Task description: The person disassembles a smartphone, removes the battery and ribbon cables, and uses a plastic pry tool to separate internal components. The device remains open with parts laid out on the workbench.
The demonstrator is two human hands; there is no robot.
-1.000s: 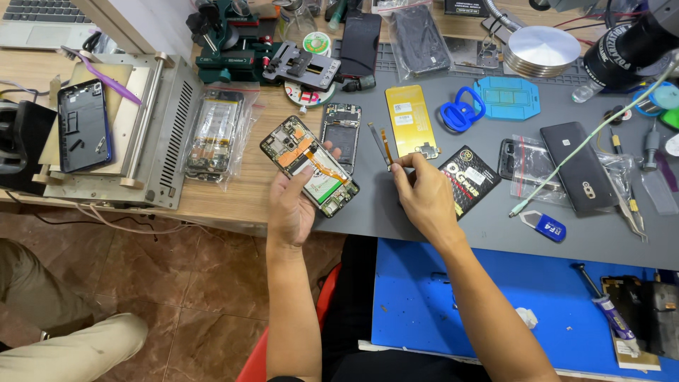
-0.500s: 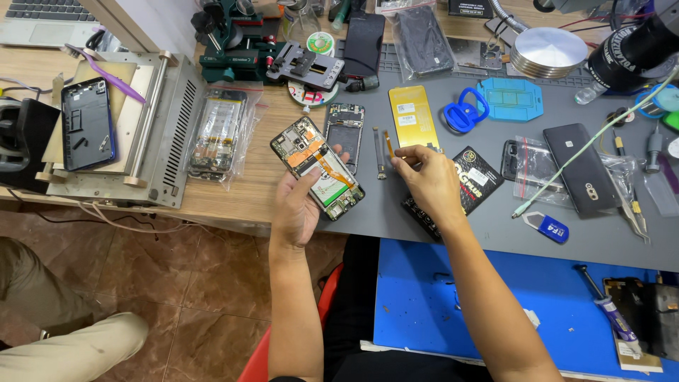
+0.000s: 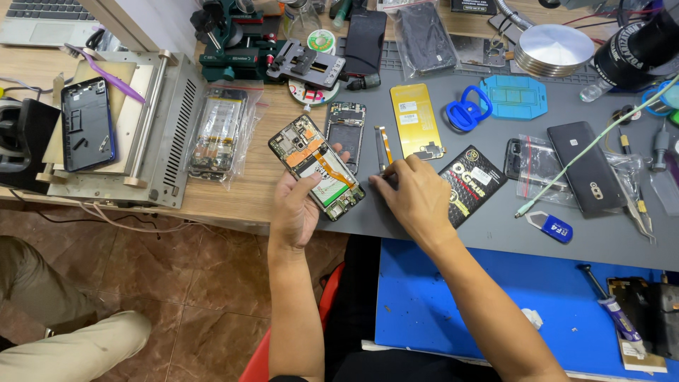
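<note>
My left hand (image 3: 296,209) holds an opened phone (image 3: 317,167) with its back cover off, showing the board, an orange flex cable and a white battery. It is tilted over the grey mat's left edge. My right hand (image 3: 416,197) rests on the grey mat (image 3: 495,226) just right of the phone, fingertips pinched at a thin flex strip (image 3: 384,150) lying on the mat. I cannot tell whether the fingers grip it. A bare phone frame (image 3: 346,133) lies behind the held phone.
A yellow back cover (image 3: 416,120), blue suction tool (image 3: 467,113), black packet (image 3: 472,184), bagged black phone (image 3: 585,166) and blue tag (image 3: 552,227) lie on the mat. A bagged phone part (image 3: 218,132) and metal machine (image 3: 120,134) stand left. A blue mat (image 3: 495,297) is nearer.
My right hand has moved left across the mat, from near the black packet to the thin flex strip beside the held phone. The left hand has kept the phone almost still.
</note>
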